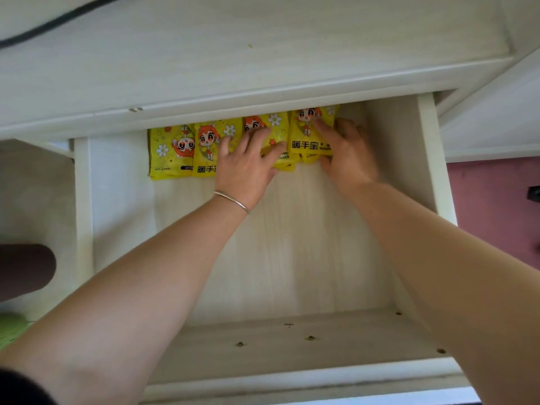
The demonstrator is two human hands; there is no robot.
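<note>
Four yellow packets (172, 153) at drawer (292, 244) back; left hand (245, 168), right hand (350, 156) flat atop rightmost two.

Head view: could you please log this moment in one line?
drawer open | yellow packets rowed at back | left hand flat on them | right hand touches rightmost packet

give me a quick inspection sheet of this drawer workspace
surface: white drawer pulled open, pale wood-grain floor
job's things: yellow hand-warmer packets in a row along the back, right ones overlapping
clutter: nothing seen
grippers: left hand flat on middle packets, bracelet on wrist; right hand on rightmost packets, grip unclear
cables: dark cable on the top above
surroundings: pink floor at right
</note>
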